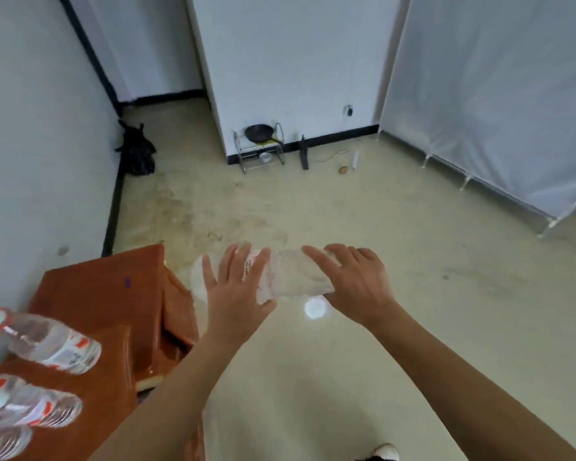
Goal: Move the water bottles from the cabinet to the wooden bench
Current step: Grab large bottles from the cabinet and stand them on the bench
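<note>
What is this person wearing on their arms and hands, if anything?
Nothing that shows. Both arms are bare right down to the bottom edge of the picture, with no sleeves in view. The left hand and the right hand have no gloves, and no watch, bracelet or ring can be seen.

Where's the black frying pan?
In the head view, the black round frying pan sits atop a small chrome wire rack against the white wall, upper middle.
</note>
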The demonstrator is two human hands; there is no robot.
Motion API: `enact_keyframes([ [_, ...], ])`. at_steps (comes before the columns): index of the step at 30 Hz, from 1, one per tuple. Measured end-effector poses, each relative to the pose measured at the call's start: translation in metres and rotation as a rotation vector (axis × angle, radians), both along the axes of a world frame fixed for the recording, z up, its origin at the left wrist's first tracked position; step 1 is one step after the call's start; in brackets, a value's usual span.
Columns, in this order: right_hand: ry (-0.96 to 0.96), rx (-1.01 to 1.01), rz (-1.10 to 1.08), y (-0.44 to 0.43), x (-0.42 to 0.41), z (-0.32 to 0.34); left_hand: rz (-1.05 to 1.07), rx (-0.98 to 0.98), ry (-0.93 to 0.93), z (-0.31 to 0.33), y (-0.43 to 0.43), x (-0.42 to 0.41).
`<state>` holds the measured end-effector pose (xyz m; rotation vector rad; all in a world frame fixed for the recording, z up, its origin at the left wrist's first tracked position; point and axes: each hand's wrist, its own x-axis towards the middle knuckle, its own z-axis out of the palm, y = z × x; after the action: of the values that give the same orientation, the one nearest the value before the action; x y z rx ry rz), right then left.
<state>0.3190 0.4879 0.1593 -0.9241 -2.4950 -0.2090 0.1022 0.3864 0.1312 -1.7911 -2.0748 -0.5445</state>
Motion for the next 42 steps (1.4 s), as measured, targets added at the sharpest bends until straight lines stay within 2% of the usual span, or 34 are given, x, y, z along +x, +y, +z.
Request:
enact_keyframes([
  [3, 0.093, 0.098, -0.145, 0.022, 0.089, 0.025, -0.176, 0.098, 0.144, 0.031, 0.058, 0.057],
  [8, 0.177, 0.06, -0.433, 0.048, 0.265, 0.035, -0.429, 0.147, 0.123, 0.066, 0.149, 0.227],
  [12, 0.133, 0.069, -0.668, 0.048, 0.412, 0.039, -0.61, 0.164, 0.109, 0.078, 0.192, 0.384],
  [15, 0.106, 0.078, -0.817, 0.037, 0.493, 0.046, -0.732, 0.166, 0.077, 0.084, 0.205, 0.485],
  [21, 0.189, 0.081, -1.063, 0.009, 0.669, 0.04, -0.994, 0.161, 0.083, 0.086, 0.229, 0.69],
  [26, 0.225, 0.051, -1.277, -0.016, 0.798, 0.013, -1.232, 0.193, 0.071, 0.063, 0.244, 0.85],
  [30, 0.202, 0.051, -1.414, -0.025, 0.916, -0.013, -1.374, 0.152, 0.037, 0.034, 0.256, 0.991],
  [34, 0.177, -0.044, -1.57, -0.027, 1.038, -0.027, -1.525, 0.072, 0.025, 0.012, 0.274, 1.144],
  [42, 0.169, -0.004, -1.825, -0.052, 1.25, -0.01, -1.759, 0.049, 0.003, 0.024, 0.268, 1.41],
])
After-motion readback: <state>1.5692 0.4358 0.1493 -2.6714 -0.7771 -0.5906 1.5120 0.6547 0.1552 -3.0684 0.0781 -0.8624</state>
